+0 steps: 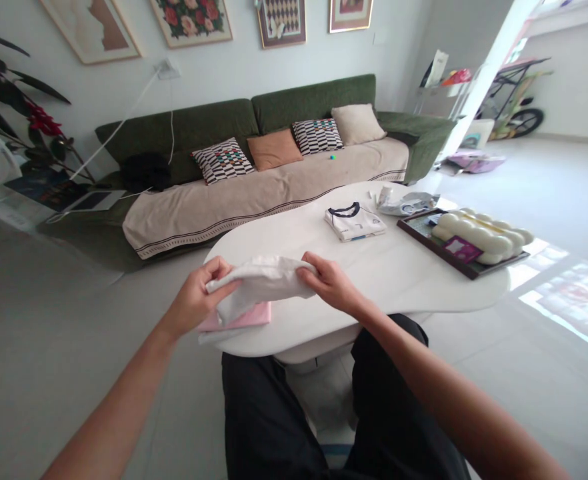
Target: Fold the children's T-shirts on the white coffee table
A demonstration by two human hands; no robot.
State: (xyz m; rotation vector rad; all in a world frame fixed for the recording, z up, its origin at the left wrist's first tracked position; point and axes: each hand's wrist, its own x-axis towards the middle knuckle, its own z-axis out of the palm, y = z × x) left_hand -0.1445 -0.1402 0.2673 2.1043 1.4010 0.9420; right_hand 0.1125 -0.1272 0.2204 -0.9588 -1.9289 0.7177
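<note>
Work in the head view looks partway along: a folded shirt [357, 227] lies toward the far edge of the white table [414, 283], while the white cloth [271, 280] is not yet laid flat. The left hand [199, 297] pinches its left end, the right hand [328, 281] its right. It spans between them at the table's near left edge, partly hiding a pink cloth [248, 317].

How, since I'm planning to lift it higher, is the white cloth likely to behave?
The white cloth is probably floppy, as it hangs down beside the left hand. It looks light, thin fabric pinched between fingers. It's unlikely to break, being soft and wrinkled.
</note>
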